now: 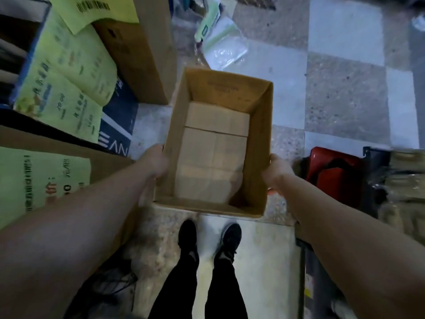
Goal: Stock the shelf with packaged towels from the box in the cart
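Cardboard cartons (138,54) left; red basket (333,173) right

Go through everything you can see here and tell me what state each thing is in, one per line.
cardboard box: open at the top, held above the floor, nothing inside but its folded bottom flaps
left hand: grips the box's left wall
right hand: grips the box's right wall
plastic bag: lying crumpled on the floor
red basket: standing on the floor at right

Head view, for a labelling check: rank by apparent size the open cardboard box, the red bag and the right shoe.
1. Open cardboard box, largest, though held near the camera.
2. Red bag, partly hidden.
3. Right shoe, smallest.
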{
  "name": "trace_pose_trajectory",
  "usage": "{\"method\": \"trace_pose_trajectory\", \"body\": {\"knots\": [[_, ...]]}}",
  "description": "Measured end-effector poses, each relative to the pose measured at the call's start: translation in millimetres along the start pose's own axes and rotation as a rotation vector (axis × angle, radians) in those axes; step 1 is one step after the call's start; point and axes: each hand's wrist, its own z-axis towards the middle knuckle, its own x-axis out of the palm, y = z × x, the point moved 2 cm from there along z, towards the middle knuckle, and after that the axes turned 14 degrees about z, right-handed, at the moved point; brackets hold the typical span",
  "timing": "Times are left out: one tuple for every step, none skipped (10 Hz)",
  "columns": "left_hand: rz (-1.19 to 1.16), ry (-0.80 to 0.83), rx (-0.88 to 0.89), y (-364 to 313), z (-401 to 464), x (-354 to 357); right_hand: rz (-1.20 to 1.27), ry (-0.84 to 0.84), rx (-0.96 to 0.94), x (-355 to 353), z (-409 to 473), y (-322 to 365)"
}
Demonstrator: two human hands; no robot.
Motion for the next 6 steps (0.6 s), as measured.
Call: {"method": "trace_pose_trajectory", "body": {"knots": [[-0.022, 0.165, -0.064, 8, 47, 31, -0.027, 0.007, 0.004, 21, 49, -12], [-0.018, 0.243, -0.133, 19, 94, 62, -0.028, 0.02, -0.004, 44, 100, -26], [-0.054, 0.212, -0.146, 27, 137, 88, -0.054, 0.034, -0.038, 60, 141, -37], [-0.07, 0.194, -0.144, 32, 167, 107, -0.095, 0.026, -0.057, 69, 170, -42], [0.011, 0.095, -0.108, 35, 186, 121, -0.091, 0.004, -0.1, 81, 186, -45], [0.131, 0.023, -0.076, 36, 185, 122, -0.112, 0.053, -0.104, 96, 186, -47]]}}
